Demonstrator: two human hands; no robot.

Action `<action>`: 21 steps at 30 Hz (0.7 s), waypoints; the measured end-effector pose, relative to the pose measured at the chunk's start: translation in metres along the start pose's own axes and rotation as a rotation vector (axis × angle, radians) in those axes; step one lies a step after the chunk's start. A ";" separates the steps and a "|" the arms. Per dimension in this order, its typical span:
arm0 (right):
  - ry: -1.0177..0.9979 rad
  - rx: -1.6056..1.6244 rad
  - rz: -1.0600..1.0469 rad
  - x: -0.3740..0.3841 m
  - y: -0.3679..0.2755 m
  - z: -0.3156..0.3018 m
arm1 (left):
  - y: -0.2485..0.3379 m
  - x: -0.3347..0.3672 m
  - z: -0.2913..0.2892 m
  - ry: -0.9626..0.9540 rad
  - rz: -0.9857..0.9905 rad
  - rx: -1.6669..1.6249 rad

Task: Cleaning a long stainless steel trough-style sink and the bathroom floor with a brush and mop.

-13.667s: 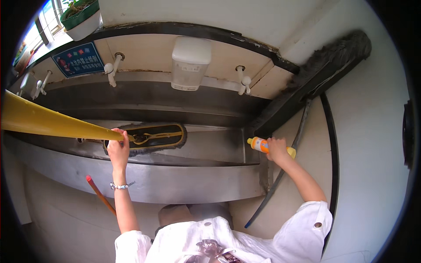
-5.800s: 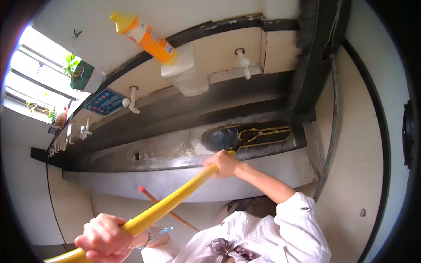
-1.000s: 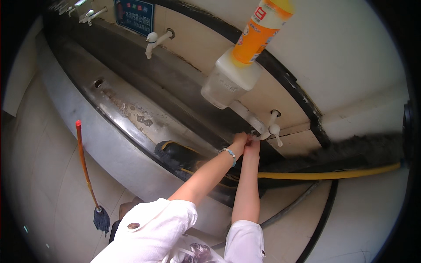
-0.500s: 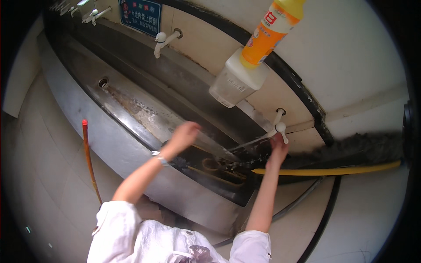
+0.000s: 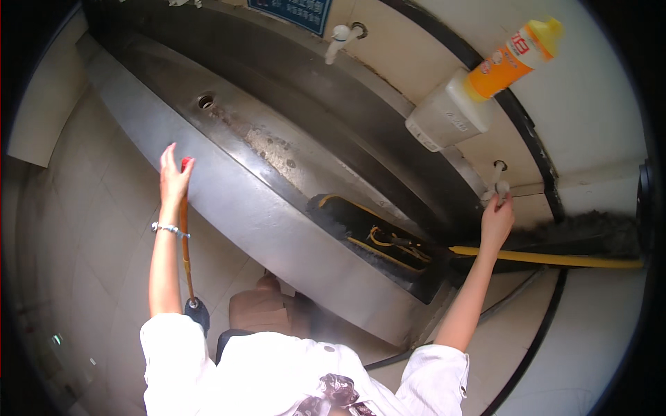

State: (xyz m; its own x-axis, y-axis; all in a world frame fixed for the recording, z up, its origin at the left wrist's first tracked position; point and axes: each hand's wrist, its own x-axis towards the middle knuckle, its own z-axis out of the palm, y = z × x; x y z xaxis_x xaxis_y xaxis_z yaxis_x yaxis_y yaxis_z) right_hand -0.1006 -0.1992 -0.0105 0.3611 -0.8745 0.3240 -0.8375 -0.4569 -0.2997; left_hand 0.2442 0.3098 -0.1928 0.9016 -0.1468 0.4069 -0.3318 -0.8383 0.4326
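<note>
My right hand (image 5: 498, 215) grips the handle of the white tap (image 5: 499, 173) at the right end of the metal trough sink (image 5: 232, 215). No running water shows under it. My left hand (image 5: 173, 182), a beaded bracelet at the wrist, is raised with fingers apart, beside the red tip of an orange-brown pole (image 5: 185, 239); whether it touches the pole I cannot tell. In the trough lies a wide flat mop head (image 5: 378, 236), dark with yellow edging. A yellow pole (image 5: 555, 259) extends from its right end toward the wall.
On the ledge stand a white plastic container (image 5: 447, 114) and an orange and yellow bottle (image 5: 510, 66). Another white tap (image 5: 340, 40) juts from the wall further left. A drain hole (image 5: 206, 102) opens in the trough. A dark hose (image 5: 510, 295) runs below the yellow pole.
The water stream from the right tap is gone. My left hand has moved left, from above the trough to the red-tipped pole. My right hand is now at the tap's handle. The view has shifted.
</note>
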 end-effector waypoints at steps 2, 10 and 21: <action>0.011 0.184 -0.085 -0.041 0.012 0.017 | 0.000 0.008 0.013 -0.103 -0.026 -0.105; -0.298 0.068 -0.239 -0.239 0.006 0.037 | -0.074 0.015 0.078 -0.259 -0.120 -0.152; -0.333 -0.096 -0.437 -0.403 0.072 0.007 | -0.066 -0.059 -0.064 -0.124 -0.190 -0.460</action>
State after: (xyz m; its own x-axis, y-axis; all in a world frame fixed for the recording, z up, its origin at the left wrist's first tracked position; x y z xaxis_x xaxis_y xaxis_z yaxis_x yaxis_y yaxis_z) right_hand -0.3034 0.1196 -0.1687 0.7800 -0.6187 0.0939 -0.6091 -0.7850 -0.1129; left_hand 0.1952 0.4077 -0.1942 0.9747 -0.0987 0.2005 -0.2216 -0.5421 0.8106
